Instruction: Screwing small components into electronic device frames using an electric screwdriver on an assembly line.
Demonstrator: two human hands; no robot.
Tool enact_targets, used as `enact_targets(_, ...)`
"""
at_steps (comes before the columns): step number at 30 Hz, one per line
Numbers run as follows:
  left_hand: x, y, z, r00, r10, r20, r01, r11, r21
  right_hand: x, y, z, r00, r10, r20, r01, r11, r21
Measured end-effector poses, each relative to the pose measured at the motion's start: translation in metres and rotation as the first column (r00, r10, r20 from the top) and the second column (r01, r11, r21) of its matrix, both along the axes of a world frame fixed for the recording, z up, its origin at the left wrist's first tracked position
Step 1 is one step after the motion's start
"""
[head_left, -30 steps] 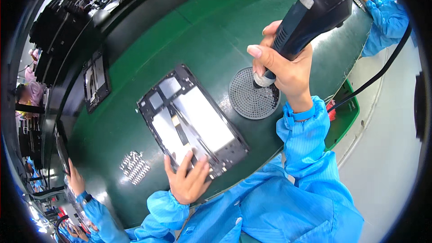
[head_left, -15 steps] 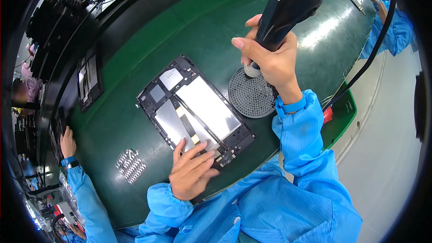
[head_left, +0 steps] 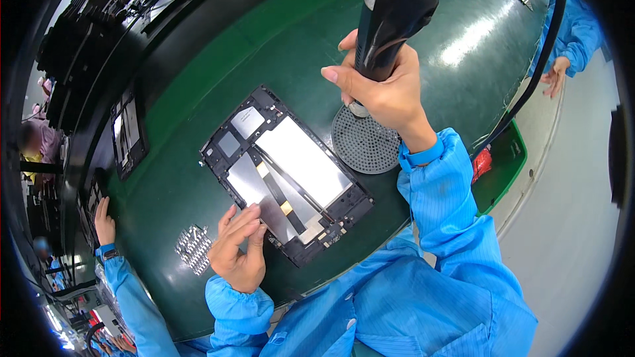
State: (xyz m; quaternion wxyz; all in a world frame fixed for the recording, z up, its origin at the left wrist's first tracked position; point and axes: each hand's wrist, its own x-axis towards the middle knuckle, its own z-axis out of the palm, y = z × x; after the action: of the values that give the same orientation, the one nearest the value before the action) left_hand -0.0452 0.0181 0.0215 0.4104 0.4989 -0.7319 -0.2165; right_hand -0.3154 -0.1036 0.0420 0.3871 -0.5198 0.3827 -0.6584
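Observation:
An opened tablet (head_left: 311,152) lies on the green table, its silver inner plates and a dark ribbon cable with yellowish ends exposed. My left hand (head_left: 239,251) is at the tablet's lower left edge, fingers stretched out and fingertips touching the frame. My right hand (head_left: 390,96) is closed around a black electric screwdriver (head_left: 397,20), held upright. Its lower end stands over a round grey tray (head_left: 367,142) full of small holes, right of the tablet; my hand hides part of this tip.
Small metal pieces (head_left: 192,249) lie left of my left hand. A co-worker's hand (head_left: 104,225) is at the left table edge; another co-worker's hand (head_left: 559,76) shows at far right. A black cable (head_left: 552,39) and green bin (head_left: 509,165) are on the right.
My left hand has moved left, off the tablet's inner plates to its left edge. My right hand and the screwdriver have shifted slightly left in view.

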Motion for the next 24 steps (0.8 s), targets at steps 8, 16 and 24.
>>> enact_targets(8, 0.021, 0.006, -0.004, 0.98, 0.197, -0.012, -0.196, 0.98, 0.022, -0.001, -0.002, -0.001, 0.999, -0.024, -0.035, 0.023, 1.0, -0.021)
enact_targets(16, 0.038, 0.013, -0.016, 0.952, 0.269, -0.148, -0.246, 0.957, 0.157, -0.004, -0.001, -0.005, 0.999, -0.018, -0.035, 0.018, 1.0, -0.017)
enact_targets(24, 0.044, 0.012, -0.016, 0.864, 0.41, -0.293, -0.27, 0.867, 0.419, 0.004, 0.011, 0.007, 0.995, -0.1, 0.001, 0.1, 0.995, -0.027)
